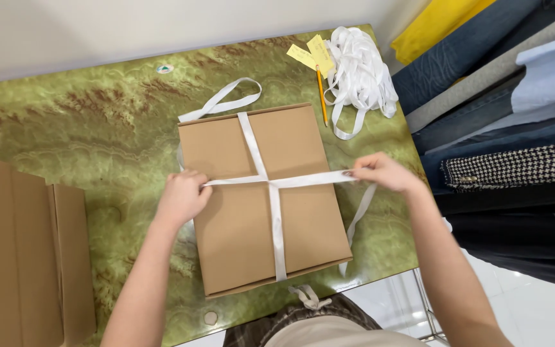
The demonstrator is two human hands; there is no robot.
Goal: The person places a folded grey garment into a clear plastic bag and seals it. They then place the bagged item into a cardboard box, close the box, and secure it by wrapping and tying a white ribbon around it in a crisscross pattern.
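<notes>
Now both hands grip the white ribbon (303, 180) — left hand (182, 196) clenched at the cardboard box's (236, 218) left edge, right hand (383, 172) pinching past its right edge — on the green table (85, 128); the ribbon looks light, limp, probably slippery, best held near the crossing.

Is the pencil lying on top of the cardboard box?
No, the pencil lies on the green table just beyond the box, beside the heap of white ribbon.
</notes>
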